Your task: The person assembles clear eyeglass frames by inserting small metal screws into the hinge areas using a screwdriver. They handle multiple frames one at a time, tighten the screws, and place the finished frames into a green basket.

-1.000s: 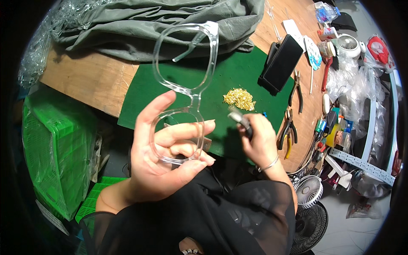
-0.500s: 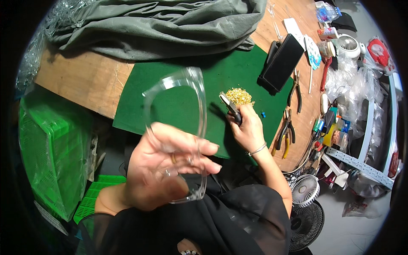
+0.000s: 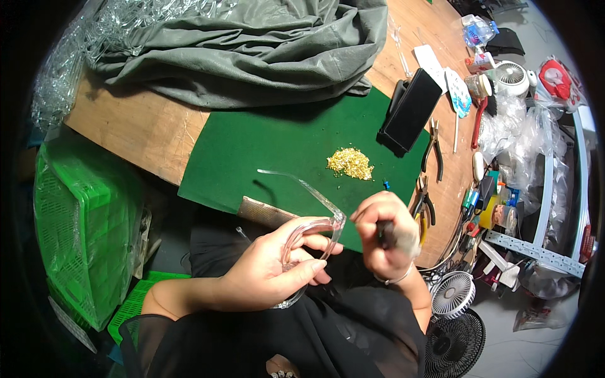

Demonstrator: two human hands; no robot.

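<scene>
Left hand, lower centre: pinching clear glasses frame. Right hand, right of centre: curled around blurred tool.

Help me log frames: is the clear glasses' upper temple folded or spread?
Spread: the upper temple juts well away from the frame front.

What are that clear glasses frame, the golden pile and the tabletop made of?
Glasses frame: probably glossy plastic, transparent with bright highlights. Golden pile: shiny little pieces, perhaps metal or just coated. Tabletop: seemingly wood, fairly matte, with brown grain.
</scene>
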